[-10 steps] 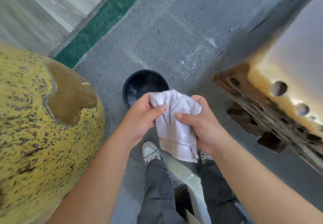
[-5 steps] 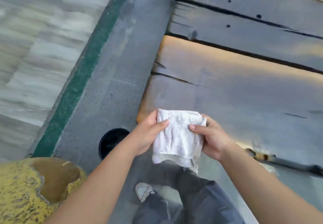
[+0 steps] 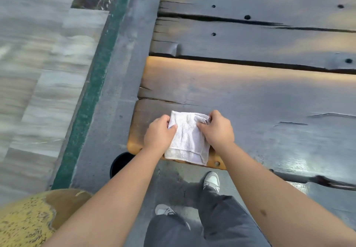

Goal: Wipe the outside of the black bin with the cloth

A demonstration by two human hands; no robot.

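Note:
A folded white cloth [image 3: 187, 136] lies at the near left corner of a dark wooden table [image 3: 260, 102]. My left hand [image 3: 159, 134] pinches its left edge and my right hand [image 3: 216, 129] grips its top right corner. The black bin [image 3: 120, 163] stands on the floor below the table's corner, left of my hands. Only part of its rim and inside shows; my left forearm and the table corner hide the remainder.
A big yellow speckled rounded object [image 3: 34, 219] fills the lower left. A green stripe [image 3: 90, 84] separates the grey concrete floor from pale tiles on the left. My legs and white shoes [image 3: 212, 181] stand on the floor beneath the table's edge.
My view rose from the bin up to the table. Both hands carried the cloth forward and set it down on the table's corner; the bin now sits lower left, mostly covered.

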